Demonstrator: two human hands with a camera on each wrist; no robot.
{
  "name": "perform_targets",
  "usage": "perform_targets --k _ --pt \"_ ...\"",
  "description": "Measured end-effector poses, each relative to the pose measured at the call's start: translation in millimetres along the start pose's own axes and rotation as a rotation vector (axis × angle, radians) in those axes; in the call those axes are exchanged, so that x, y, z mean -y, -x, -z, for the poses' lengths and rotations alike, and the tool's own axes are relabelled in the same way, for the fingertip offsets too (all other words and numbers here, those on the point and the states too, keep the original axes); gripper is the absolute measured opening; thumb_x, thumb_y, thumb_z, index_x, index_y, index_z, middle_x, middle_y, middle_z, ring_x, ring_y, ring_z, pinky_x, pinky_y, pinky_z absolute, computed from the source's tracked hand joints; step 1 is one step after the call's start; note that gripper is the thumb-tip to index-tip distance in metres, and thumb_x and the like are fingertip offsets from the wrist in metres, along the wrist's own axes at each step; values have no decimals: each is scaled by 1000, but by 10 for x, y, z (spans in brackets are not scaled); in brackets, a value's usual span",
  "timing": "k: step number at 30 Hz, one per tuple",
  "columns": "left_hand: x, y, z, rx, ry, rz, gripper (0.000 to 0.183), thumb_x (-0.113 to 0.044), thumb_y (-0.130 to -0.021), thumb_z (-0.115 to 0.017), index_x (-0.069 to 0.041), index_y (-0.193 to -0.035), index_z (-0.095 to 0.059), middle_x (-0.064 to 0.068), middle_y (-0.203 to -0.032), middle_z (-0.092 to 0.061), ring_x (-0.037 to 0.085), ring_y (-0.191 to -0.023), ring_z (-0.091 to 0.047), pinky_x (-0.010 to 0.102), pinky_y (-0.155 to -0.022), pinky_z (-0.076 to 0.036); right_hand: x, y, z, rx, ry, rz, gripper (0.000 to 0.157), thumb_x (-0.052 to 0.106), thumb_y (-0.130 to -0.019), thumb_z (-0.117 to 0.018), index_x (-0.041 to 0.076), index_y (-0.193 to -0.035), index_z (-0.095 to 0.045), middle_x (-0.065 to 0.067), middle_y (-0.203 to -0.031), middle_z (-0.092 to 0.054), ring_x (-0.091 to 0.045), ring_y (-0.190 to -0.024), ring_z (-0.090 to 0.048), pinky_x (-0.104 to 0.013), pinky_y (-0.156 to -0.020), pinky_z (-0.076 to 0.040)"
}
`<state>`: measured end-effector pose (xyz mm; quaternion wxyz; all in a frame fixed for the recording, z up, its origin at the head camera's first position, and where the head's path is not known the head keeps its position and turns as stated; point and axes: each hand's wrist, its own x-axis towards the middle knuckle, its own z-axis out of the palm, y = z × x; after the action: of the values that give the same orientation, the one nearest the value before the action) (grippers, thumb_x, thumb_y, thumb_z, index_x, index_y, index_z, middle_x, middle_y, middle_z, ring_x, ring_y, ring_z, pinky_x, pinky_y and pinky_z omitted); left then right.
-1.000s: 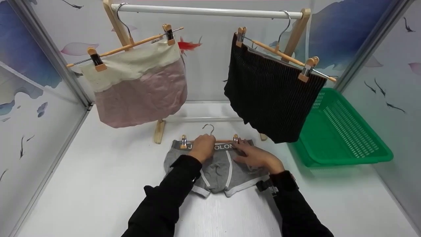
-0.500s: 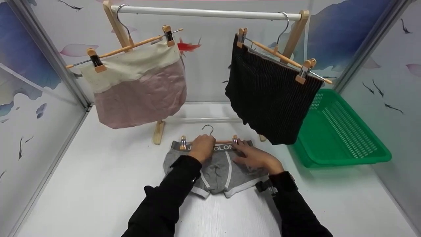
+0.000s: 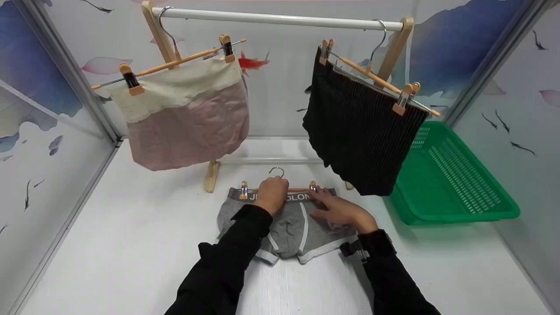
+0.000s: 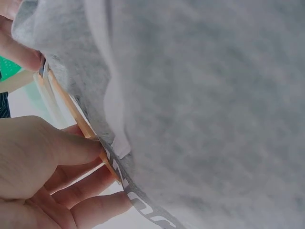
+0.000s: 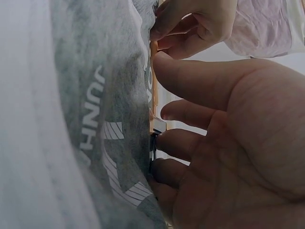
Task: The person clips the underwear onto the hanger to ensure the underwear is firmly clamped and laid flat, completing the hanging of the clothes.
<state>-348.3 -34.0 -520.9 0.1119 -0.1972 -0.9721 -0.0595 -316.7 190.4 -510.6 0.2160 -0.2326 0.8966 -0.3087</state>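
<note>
Grey boxer briefs with white trim and a lettered waistband lie on the white table. A clip hanger runs along the waistband, with its metal hook beyond. One hanger clip grips the waistband at the left. My left hand pinches the wooden bar at mid-waistband, thumb on the near side in the left wrist view. My right hand rests at the other clip, its thumb and fingers mostly straight along the waistband. Part of that clip is hidden by the fingers.
Behind stands a rack with a white rail. Pink-and-cream shorts hang from its left on a clip hanger, and a black striped garment from its right. A green basket stands at the right.
My left hand has shifted slightly right along the hanger. The black garment's hanger has turned a little on the rail. My right hand has stayed almost still.
</note>
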Motion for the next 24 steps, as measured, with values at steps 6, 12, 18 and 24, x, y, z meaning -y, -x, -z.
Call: perform_targets --k 6,12,18,24 --pt "46 46 -2 12 -46 -19 11 -7 -93 -67 -6 -90 -78 12 -86 -73 30 -78 -70 43 -66 -58 35 21 31 -57 11 21 69 29 -105 -57 0 -159 -25 -30 -163 -13 -49 -150 -5 -59 -119 -15" --pt "154 121 153 -30 23 -72 9 -5 -95 -65 -7 -97 -74 15 -94 -70 33 -85 -67 46 -68 -57 175 126 151 -209 20 120 65 29 -105 -57 1 -158 -31 -28 -161 -21 -47 -149 -14 -61 -117 -17" --pt "214 200 430 -179 57 -174 12 1 -97 -61 -7 -99 -69 15 -95 -66 34 -85 -65 46 -61 -56 360 261 279 -389 48 247 63 20 -102 -63 1 -156 -35 -24 -159 -32 -45 -148 -21 -58 -116 -26" --pt "196 253 753 -348 57 -296 18 7 -93 -62 -8 -101 -67 13 -95 -63 33 -87 -63 44 -58 -55 487 449 405 -507 89 300 61 19 -102 -64 -2 -154 -39 -22 -153 -43 -39 -141 -41 -55 -110 -37"
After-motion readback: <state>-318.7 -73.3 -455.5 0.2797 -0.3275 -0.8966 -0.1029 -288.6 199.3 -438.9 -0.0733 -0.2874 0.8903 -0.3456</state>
